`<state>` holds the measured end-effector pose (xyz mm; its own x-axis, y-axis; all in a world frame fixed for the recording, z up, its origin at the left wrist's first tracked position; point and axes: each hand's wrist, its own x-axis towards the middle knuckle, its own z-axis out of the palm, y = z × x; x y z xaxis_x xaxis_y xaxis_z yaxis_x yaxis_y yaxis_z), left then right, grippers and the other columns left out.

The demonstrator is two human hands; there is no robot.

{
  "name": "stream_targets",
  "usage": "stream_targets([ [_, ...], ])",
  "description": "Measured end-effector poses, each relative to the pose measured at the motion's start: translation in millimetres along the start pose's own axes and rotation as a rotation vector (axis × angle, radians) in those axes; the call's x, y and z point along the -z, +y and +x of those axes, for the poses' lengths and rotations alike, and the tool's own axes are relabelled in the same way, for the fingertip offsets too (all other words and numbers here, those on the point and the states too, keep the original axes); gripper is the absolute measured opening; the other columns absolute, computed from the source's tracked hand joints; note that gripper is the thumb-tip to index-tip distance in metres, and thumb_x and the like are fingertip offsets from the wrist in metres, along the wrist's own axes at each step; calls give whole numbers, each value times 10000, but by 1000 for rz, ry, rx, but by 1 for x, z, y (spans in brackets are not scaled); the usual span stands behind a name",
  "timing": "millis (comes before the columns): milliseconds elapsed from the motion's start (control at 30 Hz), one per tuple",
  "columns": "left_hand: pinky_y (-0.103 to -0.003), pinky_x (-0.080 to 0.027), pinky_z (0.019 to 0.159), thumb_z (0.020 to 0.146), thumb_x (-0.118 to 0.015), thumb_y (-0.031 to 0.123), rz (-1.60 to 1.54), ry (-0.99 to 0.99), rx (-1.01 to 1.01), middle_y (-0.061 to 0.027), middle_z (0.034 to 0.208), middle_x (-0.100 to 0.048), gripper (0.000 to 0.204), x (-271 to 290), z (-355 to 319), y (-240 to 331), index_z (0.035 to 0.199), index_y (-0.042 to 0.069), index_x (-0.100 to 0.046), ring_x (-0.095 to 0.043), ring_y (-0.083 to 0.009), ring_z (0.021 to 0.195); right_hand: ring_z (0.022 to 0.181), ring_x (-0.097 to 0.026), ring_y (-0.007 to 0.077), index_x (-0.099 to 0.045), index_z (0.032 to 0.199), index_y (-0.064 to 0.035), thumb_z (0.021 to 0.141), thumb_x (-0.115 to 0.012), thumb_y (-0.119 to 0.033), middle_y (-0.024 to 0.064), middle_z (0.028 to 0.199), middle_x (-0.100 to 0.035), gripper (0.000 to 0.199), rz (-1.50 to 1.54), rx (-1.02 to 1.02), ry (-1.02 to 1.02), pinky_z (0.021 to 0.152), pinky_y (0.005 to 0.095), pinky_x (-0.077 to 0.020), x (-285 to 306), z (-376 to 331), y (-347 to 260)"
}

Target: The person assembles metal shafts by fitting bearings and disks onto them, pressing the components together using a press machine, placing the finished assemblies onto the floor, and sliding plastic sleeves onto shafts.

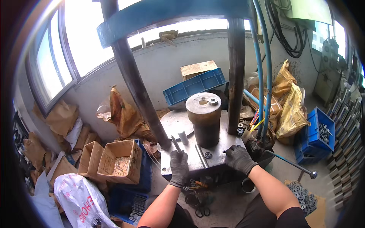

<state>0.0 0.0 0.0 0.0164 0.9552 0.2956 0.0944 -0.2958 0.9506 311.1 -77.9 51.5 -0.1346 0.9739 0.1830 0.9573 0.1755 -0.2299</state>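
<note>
My left hand (179,165), in a dark glove, is closed around a slim metal pin (175,143) that points up and tilts slightly left. My right hand (240,159), also gloved, is over the right front of the steel press table (173,155). Its fingers are drawn together at a small dark spot; what they hold I cannot make out. Between the hands lie a long metal bar (201,156) and a small ring-shaped bearing (208,155). A short metal cylinder (183,137) stands behind the pin. A thick steel cylinder (205,121) rises at the back, with another bearing (213,100) on top.
Two dark press columns (236,76) flank the table under a blue crossbeam (178,17). A lever with a ball end (313,174) sticks out at right. Cardboard boxes (121,161) stand at left, blue crates (320,131) with metal parts at right. Flat rings (302,197) lie lower right.
</note>
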Motion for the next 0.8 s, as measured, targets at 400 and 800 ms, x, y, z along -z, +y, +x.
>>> stream_targets([
  [400, -241, -505, 588, 1090, -618, 218, -125, -426, 120, -15, 919, -664, 266, -47, -42, 68, 1300, 55, -613, -595, -70, 660, 827, -700, 256, -723, 1082, -20, 902, -796, -221, 109, 964, -712, 280, 633, -254, 248, 761, 426, -577, 25, -9, -24],
  [800, -334, -552, 811, 1072, -628, 237, -17, -595, 134, -84, 1001, -727, 325, -68, -54, 74, 1283, -7, -667, -679, -158, 903, 803, -705, 154, -654, 1241, 44, 980, -723, -66, 83, 1007, -711, 291, 1371, -593, 549, 729, 296, -619, 43, -18, -34],
])
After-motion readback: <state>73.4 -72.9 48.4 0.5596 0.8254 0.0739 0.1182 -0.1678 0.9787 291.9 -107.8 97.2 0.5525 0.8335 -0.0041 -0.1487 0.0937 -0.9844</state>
